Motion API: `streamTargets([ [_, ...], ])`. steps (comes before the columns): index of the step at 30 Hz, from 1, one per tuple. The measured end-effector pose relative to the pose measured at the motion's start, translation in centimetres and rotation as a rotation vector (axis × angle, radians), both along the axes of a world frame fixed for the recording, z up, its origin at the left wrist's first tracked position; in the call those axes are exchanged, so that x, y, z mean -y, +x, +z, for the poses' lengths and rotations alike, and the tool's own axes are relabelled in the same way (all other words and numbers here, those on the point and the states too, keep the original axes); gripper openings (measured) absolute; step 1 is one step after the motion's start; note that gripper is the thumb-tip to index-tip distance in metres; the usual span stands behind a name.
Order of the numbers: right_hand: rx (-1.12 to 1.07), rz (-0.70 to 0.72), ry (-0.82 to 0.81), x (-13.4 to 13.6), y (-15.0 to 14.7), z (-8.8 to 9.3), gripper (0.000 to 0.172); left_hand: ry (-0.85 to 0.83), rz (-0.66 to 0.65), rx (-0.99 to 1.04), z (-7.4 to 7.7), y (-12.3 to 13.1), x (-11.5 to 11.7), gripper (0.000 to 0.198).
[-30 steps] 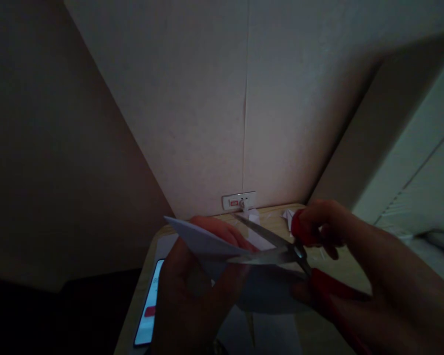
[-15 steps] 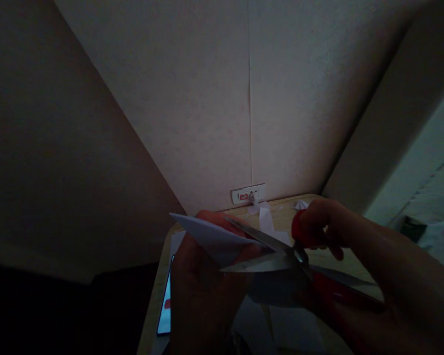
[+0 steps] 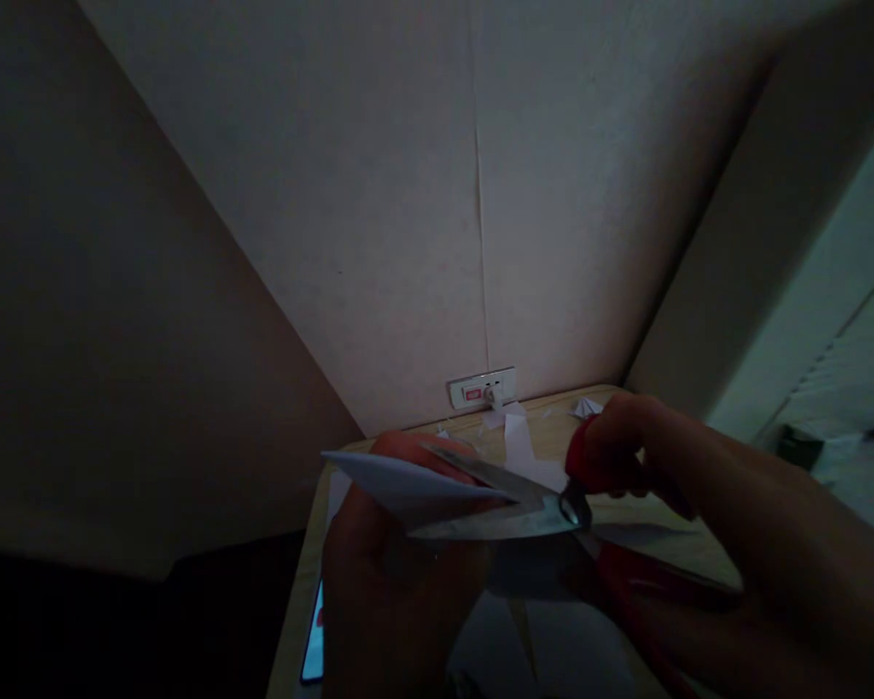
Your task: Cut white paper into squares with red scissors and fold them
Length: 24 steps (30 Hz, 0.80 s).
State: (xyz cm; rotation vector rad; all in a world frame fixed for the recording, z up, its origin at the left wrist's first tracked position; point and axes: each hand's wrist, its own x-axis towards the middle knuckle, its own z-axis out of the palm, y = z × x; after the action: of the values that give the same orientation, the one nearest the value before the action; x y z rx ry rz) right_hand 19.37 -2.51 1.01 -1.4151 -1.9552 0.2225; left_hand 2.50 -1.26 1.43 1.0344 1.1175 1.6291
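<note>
My left hand [image 3: 400,573] is closed around a piece of white paper [image 3: 400,488], which looks folded and points up to the left. My right hand [image 3: 714,485] grips red-handled scissors [image 3: 569,507], with the thumb in the upper loop; the fingers in the lower handle are partly hidden in shadow. The blades are parted, and the paper's right edge lies between them. Part of the paper shows again to the right of the pivot. How far the cut runs is too dark to tell.
A small wooden table [image 3: 298,592] stands against the wall. On it are a lit phone [image 3: 313,636], paper scraps [image 3: 517,439], a small folded paper [image 3: 587,408] and white sheets [image 3: 554,641] below my hands. A wall socket [image 3: 481,388] holds a plug.
The scissor blades have come closer together on the paper. Both hands sit slightly further left in view, and the camera view has shifted a little.
</note>
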Motion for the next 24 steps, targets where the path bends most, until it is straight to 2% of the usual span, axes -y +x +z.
streamTargets([
  [2,0.028,0.039,0.000,-0.1,0.0,0.3,0.024,-0.010,-0.003,0.003,-0.1,0.0,0.1,0.022],
  [8,0.012,0.017,0.044,-0.1,-0.3,1.2,0.019,-0.037,-0.007,-0.047,-0.7,-0.6,0.0,0.025],
  [15,0.008,0.058,0.013,0.2,0.1,1.0,0.023,-0.017,-0.032,-0.074,-0.7,-0.6,-0.1,0.023],
  [20,0.006,0.054,-0.018,0.5,0.4,0.7,0.020,-0.091,-0.033,0.024,-0.3,-0.2,0.0,0.024],
  [24,0.007,0.055,-0.080,0.5,0.4,0.8,0.021,-0.084,-0.070,0.083,-0.2,-0.1,0.1,0.021],
])
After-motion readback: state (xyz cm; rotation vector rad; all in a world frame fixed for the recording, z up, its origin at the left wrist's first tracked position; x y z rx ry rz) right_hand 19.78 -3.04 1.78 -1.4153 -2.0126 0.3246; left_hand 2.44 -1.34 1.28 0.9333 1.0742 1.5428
